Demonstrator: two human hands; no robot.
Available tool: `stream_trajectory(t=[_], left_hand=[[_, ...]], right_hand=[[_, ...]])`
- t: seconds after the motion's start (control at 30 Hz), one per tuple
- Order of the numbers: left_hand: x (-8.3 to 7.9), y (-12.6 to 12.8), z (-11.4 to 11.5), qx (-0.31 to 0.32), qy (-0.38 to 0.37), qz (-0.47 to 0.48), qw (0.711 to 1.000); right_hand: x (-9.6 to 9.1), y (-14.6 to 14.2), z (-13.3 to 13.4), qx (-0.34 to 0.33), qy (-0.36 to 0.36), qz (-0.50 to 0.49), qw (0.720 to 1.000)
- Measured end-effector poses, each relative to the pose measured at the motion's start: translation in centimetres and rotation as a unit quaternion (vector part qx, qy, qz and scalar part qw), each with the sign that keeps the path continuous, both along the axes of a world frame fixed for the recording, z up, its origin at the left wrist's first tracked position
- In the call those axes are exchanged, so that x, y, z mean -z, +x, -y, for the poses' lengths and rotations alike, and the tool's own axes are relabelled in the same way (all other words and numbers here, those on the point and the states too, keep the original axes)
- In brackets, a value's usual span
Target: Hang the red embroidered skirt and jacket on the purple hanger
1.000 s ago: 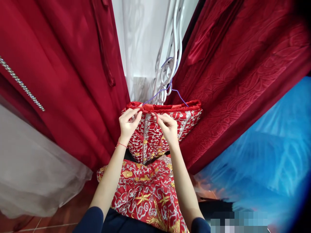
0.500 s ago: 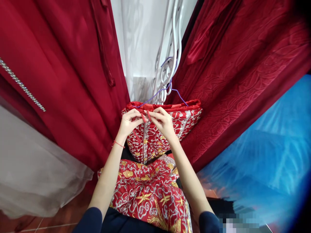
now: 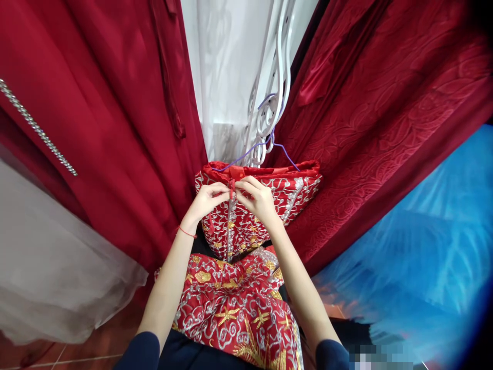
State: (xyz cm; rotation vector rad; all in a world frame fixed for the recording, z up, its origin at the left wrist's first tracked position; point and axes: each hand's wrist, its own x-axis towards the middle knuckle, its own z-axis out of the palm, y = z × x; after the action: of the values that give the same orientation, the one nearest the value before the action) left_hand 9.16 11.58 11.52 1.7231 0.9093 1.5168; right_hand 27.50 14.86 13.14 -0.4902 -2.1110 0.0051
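Observation:
A red skirt-like garment [image 3: 258, 226], embroidered in silver and gold, hangs by its upper edge from a purple wire hanger [image 3: 250, 151]. At the front of that edge, a thin red tie cord [image 3: 232, 189] is bunched in a knot or loop. My left hand [image 3: 210, 199] pinches the cord from the left, thumb against fingers. From the right, my right hand [image 3: 256, 195] grips it with closed fingertips. The exact form of the knot is partly hidden by my fingers. Another embroidered red cloth [image 3: 234, 308] lies over my lap below.
A white scrolled metal rack [image 3: 279, 77] carries the hanger. Dark red drapes or gowns hang at the left [image 3: 96, 103] and right [image 3: 365, 128]. A pale sheer fabric [image 3: 57, 257] is at lower left, a blue tulle fabric [image 3: 423, 246] at right. Tiled floor [image 3: 96, 354] shows below.
My hands have drawn the cord's two separate loops together into a tighter bunch at the garment's upper edge. The view has shifted slightly.

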Motion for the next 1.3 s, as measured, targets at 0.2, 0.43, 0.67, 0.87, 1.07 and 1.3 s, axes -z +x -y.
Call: stream_trajectory(t=[0.2, 0.43, 0.67, 0.87, 1.07, 1.3], left_hand=[[1.3, 1.4, -0.5, -0.080, -0.015, 0.113, 0.990], [1.2, 0.2, -0.8, -0.264, 0.073, -0.032, 0.961], [0.9, -0.2, -0.3, -0.430, 0.097, -0.177, 0.880], [0.9, -1.6, -0.5, -0.491, 0.109, -0.257, 0.825], [1.4, -0.9, -1.3, -0.446, 0.079, -0.203, 0.868], [1.7, -1.0, -1.1, -0.379, 0.057, -0.188, 0.904]], right_hand=[[0.9, -0.6, -0.6, 0.089, -0.060, -0.058, 0.993], [1.0, 0.1, -1.4, 0.116, -0.086, -0.111, 0.983], [0.7, -0.5, -1.5, 0.176, -0.056, -0.106, 0.977], [0.5, 0.0, -2.3, 0.264, 0.013, -0.080, 0.961], [0.7, -1.0, -2.5, 0.242, -0.073, -0.165, 0.953], [0.6, 0.1, -2.7, 0.117, -0.158, -0.192, 0.961]])
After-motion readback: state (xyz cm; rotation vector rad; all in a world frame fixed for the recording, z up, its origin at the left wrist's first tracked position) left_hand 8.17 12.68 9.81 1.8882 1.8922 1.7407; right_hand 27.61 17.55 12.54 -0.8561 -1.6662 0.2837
